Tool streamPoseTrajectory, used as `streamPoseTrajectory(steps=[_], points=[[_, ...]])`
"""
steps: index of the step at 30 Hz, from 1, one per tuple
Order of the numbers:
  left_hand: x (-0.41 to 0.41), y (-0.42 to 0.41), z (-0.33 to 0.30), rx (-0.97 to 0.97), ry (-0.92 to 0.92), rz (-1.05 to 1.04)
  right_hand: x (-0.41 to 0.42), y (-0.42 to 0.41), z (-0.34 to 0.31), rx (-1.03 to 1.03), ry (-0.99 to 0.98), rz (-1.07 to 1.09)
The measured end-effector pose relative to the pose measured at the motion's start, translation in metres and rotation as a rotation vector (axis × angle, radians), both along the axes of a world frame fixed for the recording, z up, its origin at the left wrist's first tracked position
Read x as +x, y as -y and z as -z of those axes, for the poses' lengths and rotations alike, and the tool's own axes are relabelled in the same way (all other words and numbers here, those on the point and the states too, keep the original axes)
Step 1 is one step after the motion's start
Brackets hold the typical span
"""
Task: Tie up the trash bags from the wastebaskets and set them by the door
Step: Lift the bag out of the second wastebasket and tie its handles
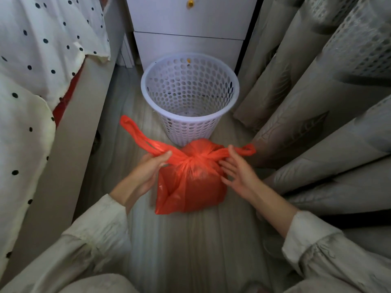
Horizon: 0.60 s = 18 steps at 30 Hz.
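An orange-red plastic trash bag (190, 187) sits on the floor in front of me, its two handles crossed into a knot at the top. My left hand (148, 168) grips the left handle, whose long loop trails up and to the left. My right hand (237, 168) pinches the short right handle between thumb and fingers, the other fingers spread. Just beyond the bag stands a white perforated wastebasket (190, 89) with no bag inside.
A white drawer cabinet (188, 41) stands behind the basket. A bed with a polka-dot cover (31, 60) and its beige side panel close off the left. Grey patterned curtains (317, 92) hang along the right. The pale wood floor forms a narrow strip between them.
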<state>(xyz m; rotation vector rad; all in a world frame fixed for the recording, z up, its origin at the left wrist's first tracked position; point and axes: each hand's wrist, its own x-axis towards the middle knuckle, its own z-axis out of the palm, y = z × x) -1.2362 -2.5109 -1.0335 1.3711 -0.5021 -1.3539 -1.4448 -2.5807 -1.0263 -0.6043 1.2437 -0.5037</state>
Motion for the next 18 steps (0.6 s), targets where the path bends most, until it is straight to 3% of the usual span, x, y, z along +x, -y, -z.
streamPoseTrajectory(steps=[3, 8, 13, 16, 18], points=[[-0.020, 0.003, 0.000, 0.060, 0.192, -0.061, 0.021, 0.007, -0.008, -0.201, -0.244, -0.099], [-0.039, -0.002, -0.015, -0.124, 0.323, 0.020, 0.039, 0.016, -0.005, -0.060, -0.274, -0.077], [-0.040, -0.009, -0.018, -0.195, 0.095, -0.012, 0.055, 0.021, -0.003, -0.163, -0.172, 0.146], [-0.034, -0.006, -0.021, -0.188, -0.127, -0.153, 0.054, 0.017, -0.005, -0.050, 0.147, 0.341], [-0.030, -0.005, -0.023, -0.188, -0.169, -0.189, 0.049, 0.014, -0.009, 0.035, 0.321, 0.401]])
